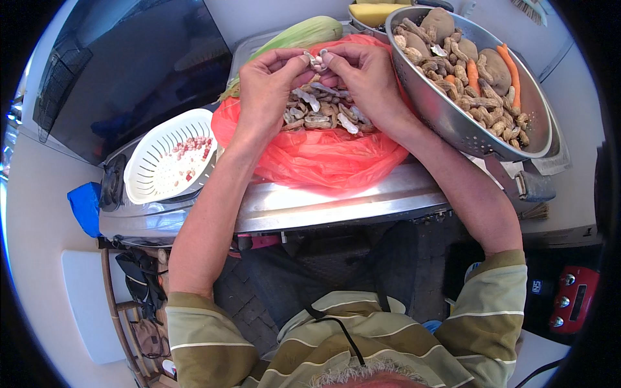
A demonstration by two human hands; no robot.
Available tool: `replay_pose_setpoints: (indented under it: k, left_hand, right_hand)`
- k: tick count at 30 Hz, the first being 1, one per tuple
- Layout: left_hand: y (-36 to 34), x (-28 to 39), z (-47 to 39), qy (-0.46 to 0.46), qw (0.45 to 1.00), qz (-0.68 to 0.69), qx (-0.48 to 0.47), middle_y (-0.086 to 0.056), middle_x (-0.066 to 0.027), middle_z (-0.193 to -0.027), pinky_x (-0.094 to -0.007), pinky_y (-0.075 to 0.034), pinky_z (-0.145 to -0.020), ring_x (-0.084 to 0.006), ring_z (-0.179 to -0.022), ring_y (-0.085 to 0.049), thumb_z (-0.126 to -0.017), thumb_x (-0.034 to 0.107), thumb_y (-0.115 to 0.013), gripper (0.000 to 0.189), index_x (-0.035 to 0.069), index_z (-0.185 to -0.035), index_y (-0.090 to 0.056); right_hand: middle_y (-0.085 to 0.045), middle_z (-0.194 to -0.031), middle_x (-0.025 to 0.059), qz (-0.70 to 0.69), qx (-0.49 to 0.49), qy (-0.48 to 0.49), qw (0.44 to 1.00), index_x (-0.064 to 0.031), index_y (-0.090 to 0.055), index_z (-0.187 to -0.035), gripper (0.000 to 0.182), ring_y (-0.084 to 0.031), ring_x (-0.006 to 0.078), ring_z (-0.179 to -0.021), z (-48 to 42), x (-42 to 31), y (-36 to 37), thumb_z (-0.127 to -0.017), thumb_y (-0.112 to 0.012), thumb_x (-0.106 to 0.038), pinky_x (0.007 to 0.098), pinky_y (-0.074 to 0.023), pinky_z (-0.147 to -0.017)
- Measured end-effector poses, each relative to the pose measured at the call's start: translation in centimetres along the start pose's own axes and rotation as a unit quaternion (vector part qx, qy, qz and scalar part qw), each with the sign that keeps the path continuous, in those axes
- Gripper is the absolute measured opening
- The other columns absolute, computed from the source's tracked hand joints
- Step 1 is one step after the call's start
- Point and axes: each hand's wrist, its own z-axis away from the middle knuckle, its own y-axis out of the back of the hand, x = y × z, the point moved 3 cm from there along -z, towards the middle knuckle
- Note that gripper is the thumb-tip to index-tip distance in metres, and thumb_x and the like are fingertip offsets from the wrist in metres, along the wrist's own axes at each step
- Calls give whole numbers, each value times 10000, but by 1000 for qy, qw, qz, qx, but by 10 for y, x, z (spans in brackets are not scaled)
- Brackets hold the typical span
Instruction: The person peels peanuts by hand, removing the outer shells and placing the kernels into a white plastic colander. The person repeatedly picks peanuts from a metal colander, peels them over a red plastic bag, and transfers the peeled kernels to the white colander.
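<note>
Between my left hand (269, 77) and my right hand (364, 72), a peanut pod (318, 60) is split apart, pale pink kernels showing inside. Thumbs and fingertips of both hands pinch its shell halves. Beneath them a red plastic bag (330, 160) lies spread, holding a heap of empty peanut shells (322, 109). To the left, a white slotted plastic basket (145, 145) contains shelled peanut kernels (194, 145), pink and red. At the right stands a metal colander (436, 114) with unshelled peanuts (485, 104), potatoes (494, 72) and carrots (510, 77).
An ear of corn in its husk (296, 36) lies behind the bag. A bowl with something yellow (376, 14) sits at the back. The metal counter's front edge (339, 211) runs before me. A dark glossy panel (145, 63) stands at the left rear, and a wooden chair (116, 310) lower left.
</note>
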Motion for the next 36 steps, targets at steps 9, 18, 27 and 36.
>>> replay_pose_setpoints:
  k: [9, 18, 27, 36]
  left_hand:
    - [-3, -1, 1, 26, 1000, 3, -13, -658, -120, -1000, -262, -562, -820, -154, -891, -651, -887, 69, -631, 196, -58, -1036, -632]
    - [-4, -2, 0, -1, 999, 11, -32, -677, -108, -940, -258, -560, -787, -139, -858, -655, -874, 54, -641, 175, -51, -1013, -651]
    - [1, -6, -2, 56, 996, 54, -32, -649, -91, -1007, -258, -551, -827, -131, -908, -635, -919, 92, -592, 197, -33, -1070, -613]
    - [3, -8, -3, 65, 993, 101, -21, -634, -88, -952, -248, -555, -793, -133, -870, -632, -904, 92, -613, 174, -36, -1022, -613]
  right_hand:
    - [-666, -738, 90, 18, -14, -11, 1000, 43, -633, -1012, 171, -635, 111, -615, -1, 0, 1, -900, -586, -78, 230, -527, -553]
    - [-651, -704, 73, 54, -12, 40, 998, 29, -654, -1020, 188, -607, 100, -583, -3, 4, 1, -867, -581, -52, 237, -492, -526]
    - [-641, -701, 67, 35, -15, 30, 999, 30, -658, -1018, 198, -590, 95, -571, -4, 2, -2, -861, -551, -29, 227, -477, -512]
    - [-652, -691, 73, 69, -17, 71, 995, 31, -680, -964, 191, -588, 93, -582, -2, 0, -1, -849, -547, -44, 250, -461, -536]
